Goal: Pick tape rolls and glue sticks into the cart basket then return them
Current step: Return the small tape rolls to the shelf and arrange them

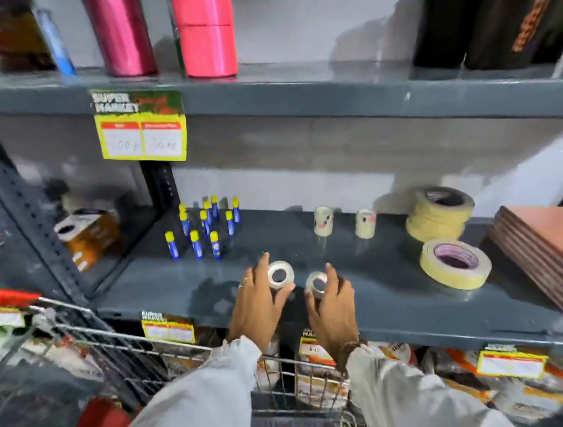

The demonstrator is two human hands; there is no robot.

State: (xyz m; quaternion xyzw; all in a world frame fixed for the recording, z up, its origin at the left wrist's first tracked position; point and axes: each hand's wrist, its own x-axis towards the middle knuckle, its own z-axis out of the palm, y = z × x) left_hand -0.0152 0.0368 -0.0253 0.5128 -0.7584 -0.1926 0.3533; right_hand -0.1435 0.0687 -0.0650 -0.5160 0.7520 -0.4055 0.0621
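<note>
Hands are both over the near edge of the grey shelf (384, 293): left hand (259, 305) pinching one small tape roll (280, 274), right hand (332, 306) pinching another (317, 284). Glue sticks (205, 225) stand far left.

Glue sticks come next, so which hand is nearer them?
Left. The left hand is just right of the glue sticks and nearer the shelf edge; the right hand is farther right.
</note>
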